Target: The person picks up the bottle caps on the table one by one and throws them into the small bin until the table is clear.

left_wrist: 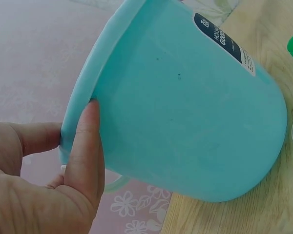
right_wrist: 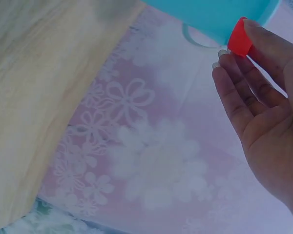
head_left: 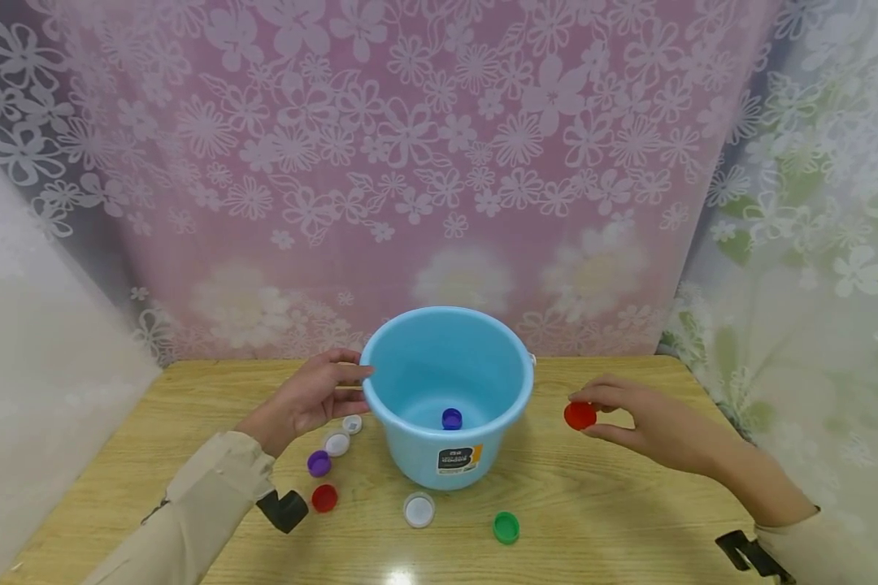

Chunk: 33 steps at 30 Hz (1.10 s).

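A light blue bucket (head_left: 442,455) stands upright on the wooden table, with a purple bottle cap (head_left: 451,419) inside on its bottom. At the bucket's left side my left hand (head_left: 320,396) pinches the rim. The left wrist view shows the thumb and fingers (left_wrist: 88,141) on either side of that rim. Right of the bucket, my right hand (head_left: 647,426) holds a red bottle cap (head_left: 580,415) between thumb and fingertips. In the right wrist view this red cap (right_wrist: 240,38) overlaps the bucket's edge, and the other fingers are bent loosely below it.
On the table (head_left: 578,520), left of the bucket, lie two white caps (head_left: 337,444), a purple cap (head_left: 319,463) and another red cap (head_left: 325,498). In front are a white cap (head_left: 419,510) and a green cap (head_left: 506,527). A floral curtain (head_left: 439,162) hangs behind.
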### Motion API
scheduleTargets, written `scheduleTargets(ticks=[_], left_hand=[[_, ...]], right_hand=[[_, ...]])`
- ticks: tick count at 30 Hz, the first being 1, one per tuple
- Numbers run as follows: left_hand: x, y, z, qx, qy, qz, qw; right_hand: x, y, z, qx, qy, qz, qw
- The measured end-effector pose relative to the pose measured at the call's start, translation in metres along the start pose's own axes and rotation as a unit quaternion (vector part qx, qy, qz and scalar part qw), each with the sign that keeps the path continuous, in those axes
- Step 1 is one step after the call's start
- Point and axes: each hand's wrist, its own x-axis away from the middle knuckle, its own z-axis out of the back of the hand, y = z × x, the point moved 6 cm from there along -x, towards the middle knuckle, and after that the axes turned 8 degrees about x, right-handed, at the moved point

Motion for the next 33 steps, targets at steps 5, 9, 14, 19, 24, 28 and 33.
scheduleTargets(ticks=[5, 9, 14, 19, 24, 28, 33], left_hand=[[0.001, 0.0, 0.0, 0.007, -0.003, 0.001, 1.0], [0.001, 0.001, 0.0, 0.01, -0.007, 0.0, 0.9999], [0.001, 0.002, 0.0, 0.011, -0.008, -0.002, 0.9999], [0.002, 0.002, 0.0, 0.014, -0.008, -0.004, 0.9999], [0.002, 0.002, 0.0, 0.016, -0.007, -0.001, 0.9998], [0.003, 0.002, 0.001, 0.017, -0.005, 0.001, 0.9998], [0.002, 0.001, 0.0, 0.015, 0.0, 0.002, 0.9999]], right_hand=[[-0.01, -0.002, 0.021, 0.024, 0.079, 0.026, 0.9962], [-0.02, -0.004, 0.036, 0.023, 0.143, 0.047, 0.9883], [-0.035, -0.006, 0.047, 0.001, 0.168, 0.052, 0.9844], [-0.053, -0.004, 0.048, -0.022, 0.159, 0.03, 0.9865], [-0.073, -0.006, 0.043, -0.038, 0.144, 0.025, 0.9885], [-0.088, -0.008, 0.036, -0.043, 0.122, 0.008, 0.9916], [-0.104, -0.009, 0.025, -0.076, 0.097, -0.004, 0.9924]])
